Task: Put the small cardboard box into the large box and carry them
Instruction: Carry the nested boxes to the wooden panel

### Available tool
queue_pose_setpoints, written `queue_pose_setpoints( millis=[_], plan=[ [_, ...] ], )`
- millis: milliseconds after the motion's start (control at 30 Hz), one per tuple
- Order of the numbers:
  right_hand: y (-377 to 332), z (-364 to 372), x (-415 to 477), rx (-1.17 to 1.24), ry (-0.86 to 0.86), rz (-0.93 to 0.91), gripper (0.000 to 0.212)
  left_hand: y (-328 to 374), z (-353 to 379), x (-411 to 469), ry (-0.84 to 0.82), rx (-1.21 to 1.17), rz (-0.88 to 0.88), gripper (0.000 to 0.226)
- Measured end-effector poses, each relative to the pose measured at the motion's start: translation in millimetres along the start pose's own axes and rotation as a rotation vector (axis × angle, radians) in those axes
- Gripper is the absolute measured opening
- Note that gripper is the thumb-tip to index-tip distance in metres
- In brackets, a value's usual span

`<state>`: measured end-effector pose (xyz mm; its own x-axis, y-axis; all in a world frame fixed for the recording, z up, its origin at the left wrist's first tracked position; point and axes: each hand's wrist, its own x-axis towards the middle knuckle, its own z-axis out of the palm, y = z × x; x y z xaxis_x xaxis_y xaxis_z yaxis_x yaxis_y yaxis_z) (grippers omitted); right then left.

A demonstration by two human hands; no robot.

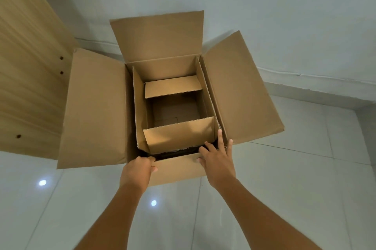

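The large cardboard box [95,107] stands open on the floor, its flaps spread to the left, right and back. Inside it sits the small cardboard box [179,135], also open, its flaps standing up. My left hand [138,170] curls over the large box's near rim at the left, fingers hooked inside. My right hand [218,158] lies over the near rim at the right, fingers spread and reaching into the gap beside the small box, thumb on the outer wall.
A wooden panel [26,66] with screw holes stands at the left, close to the left flap. White walls [284,15] meet behind the box. The glossy pale tiled floor [284,168] reflects two ceiling lights.
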<state>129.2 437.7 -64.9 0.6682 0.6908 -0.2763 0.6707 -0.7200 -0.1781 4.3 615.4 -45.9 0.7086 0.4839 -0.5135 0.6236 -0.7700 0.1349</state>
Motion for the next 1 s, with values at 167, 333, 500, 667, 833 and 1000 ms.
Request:
queue_pose_setpoints(
  millis=[167, 333, 500, 667, 833, 1000],
  plan=[
    [-31.8, 1.0, 14.5, 0.011, -0.025, 0.049, 0.022, -29.1, -13.2, 16.0, -0.024, -0.004, 0.000, 0.029],
    [-46.8, 10.8, 25.2, 0.020, 0.035, 0.140, 0.012, -42.5, -14.7, 31.7, -0.008, 0.063, 0.058, 0.027],
    [-50.8, 19.9, 41.4, -0.023, 0.116, 0.191, 0.005, -58.1, -11.8, 48.6, 0.044, 0.078, 0.154, 0.030],
    [-60.3, 18.8, 69.9, -0.040, 0.170, 0.154, 0.002, -78.5, -29.2, 74.5, 0.053, 0.107, 0.207, 0.029],
    [-95.8, 15.2, 96.0, -0.020, 0.156, 0.183, 0.001, -111.1, -56.2, 102.7, 0.007, 0.148, 0.207, 0.026],
    [-145.2, 19.9, 115.3, 0.059, 0.142, 0.239, 0.006, -153.3, -77.4, 128.2, -0.039, 0.170, 0.164, 0.025]
  ],
)
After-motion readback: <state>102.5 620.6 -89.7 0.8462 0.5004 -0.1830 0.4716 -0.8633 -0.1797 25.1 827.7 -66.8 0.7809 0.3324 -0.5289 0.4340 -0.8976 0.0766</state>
